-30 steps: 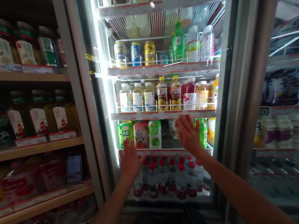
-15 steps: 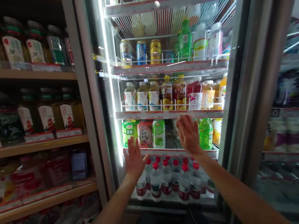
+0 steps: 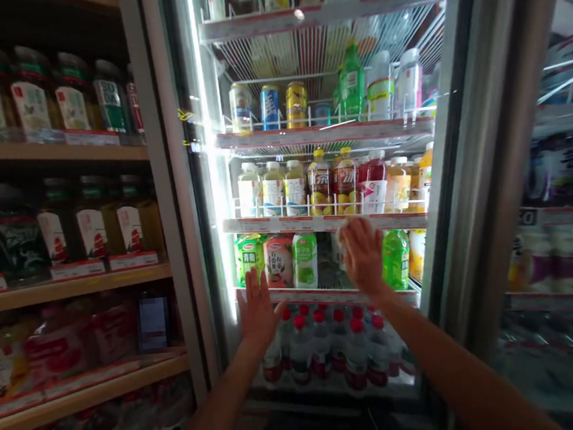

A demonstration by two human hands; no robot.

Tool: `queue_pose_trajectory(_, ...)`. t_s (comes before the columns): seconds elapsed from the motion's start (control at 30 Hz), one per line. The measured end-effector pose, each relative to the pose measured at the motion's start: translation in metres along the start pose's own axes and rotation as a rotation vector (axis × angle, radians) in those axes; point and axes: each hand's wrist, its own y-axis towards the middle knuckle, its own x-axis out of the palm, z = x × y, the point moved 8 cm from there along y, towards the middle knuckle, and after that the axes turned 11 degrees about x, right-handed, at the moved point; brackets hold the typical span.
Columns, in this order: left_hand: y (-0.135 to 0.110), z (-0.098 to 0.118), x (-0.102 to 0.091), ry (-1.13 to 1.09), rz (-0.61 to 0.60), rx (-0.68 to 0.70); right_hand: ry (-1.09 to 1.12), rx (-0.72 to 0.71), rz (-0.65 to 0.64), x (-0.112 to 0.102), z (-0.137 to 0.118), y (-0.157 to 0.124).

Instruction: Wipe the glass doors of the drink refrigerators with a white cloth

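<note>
My left hand (image 3: 259, 311) is raised with its fingers spread and its palm toward the glass door of a drinks cooler. It holds nothing, and it overlaps the lower shelf's front edge, below a green drink bottle (image 3: 248, 255). My right hand (image 3: 363, 255) is up at the glass, fingers bent and close together. A small pale patch shows along its upper left side; what it is, I cannot make out. Behind the glass, between the hands, stand a pink-red drink bottle (image 3: 279, 261) and a white and green bottle (image 3: 305, 260). Another green bottle (image 3: 395, 259) is right of my right hand.
Several red-capped water bottles (image 3: 323, 345) stand at the cooler's bottom. Bottles and cans (image 3: 297, 103) fill shelves above. A wooden shelf unit (image 3: 72, 287) with bottles is on the left. A metal door frame (image 3: 502, 156) rises on the right, with another cooler beyond.
The view has tipped slightly, so the shelves sit a little lower. My right hand's fingers look more bent against the glass. My left hand stays almost where it was.
</note>
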Motion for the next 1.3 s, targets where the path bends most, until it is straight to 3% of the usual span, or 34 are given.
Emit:
queue_pose_trajectory(0.07,0.0,0.001,0.001,-0.002,-0.007,0.001,-0.007,0.093,0.09,-0.01,0.019,0.009)
queue_pose_trajectory(0.13,-0.001,0.001,0.0,0.003,-0.005,0.0,0.011,0.058,0.045,-0.005,0.01,0.002)
queue_pose_trajectory(0.27,-0.003,0.002,-0.002,0.014,-0.015,-0.001,0.075,-0.283,-0.258,0.024,-0.053,-0.045)
queue_pose_trajectory(0.33,-0.003,0.001,-0.002,0.019,-0.02,0.005,0.085,-0.402,-0.35,0.03,-0.068,-0.057)
queue_pose_trajectory(0.4,-0.002,0.001,-0.002,0.016,-0.021,0.018,0.067,-0.362,-0.326,0.028,-0.057,-0.045)
queue_pose_trajectory(0.53,-0.003,-0.001,-0.002,0.004,-0.019,0.023,0.023,-0.13,-0.144,0.009,-0.013,-0.021)
queue_pose_trajectory(0.6,-0.008,0.0,-0.001,0.003,-0.026,0.029,0.013,-0.19,-0.192,0.007,-0.014,-0.043)
queue_pose_trajectory(0.7,-0.02,0.01,0.001,-0.01,-0.06,0.126,0.033,-0.43,-0.384,0.012,-0.035,-0.097)
queue_pose_trajectory(0.77,-0.025,0.019,0.001,-0.023,-0.08,0.204,0.05,-0.491,-0.445,0.014,-0.044,-0.11)
queue_pose_trajectory(0.83,-0.025,0.023,-0.003,-0.027,-0.079,0.219,0.041,-0.409,-0.405,0.017,-0.044,-0.089)
queue_pose_trajectory(0.93,-0.015,0.018,-0.012,-0.023,-0.054,0.148,-0.001,-0.176,-0.242,0.019,-0.035,-0.036)
queue_pose_trajectory(1.0,-0.009,0.013,-0.018,-0.022,-0.047,0.117,-0.008,-0.116,-0.201,0.021,-0.036,-0.024)
queue_pose_trajectory(1.2,-0.009,-0.01,-0.026,0.016,-0.063,0.116,0.105,-0.615,-0.49,0.036,-0.085,-0.084)
queue_pose_trajectory(1.3,-0.009,-0.023,-0.025,0.04,-0.084,0.087,0.079,-0.514,-0.398,0.044,-0.087,-0.043)
